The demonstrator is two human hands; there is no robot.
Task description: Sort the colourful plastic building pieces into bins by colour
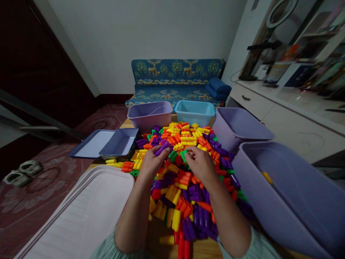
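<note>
A large heap of plastic tube-shaped building pieces [185, 178] in yellow, orange, red, purple and green covers the wooden table. Above its middle, my left hand [151, 161] is closed on a purple building piece [163, 148], thumb lying along it. Just right of that hand, a green building piece [173, 156] shows; I cannot tell whether the fingers touch it. My right hand [201, 162] pinches another green building piece [184, 155] between thumb and fingers. Both hands are close together but apart, with the pieces pointing toward each other.
Purple bins [150, 114] and a light-blue bin [195, 112] line the far side; more purple bins [244, 138] stand right, the nearest [258, 194] holding a yellow piece. At left lie an open metal tin [120, 142] and stacked pale lids [88, 212].
</note>
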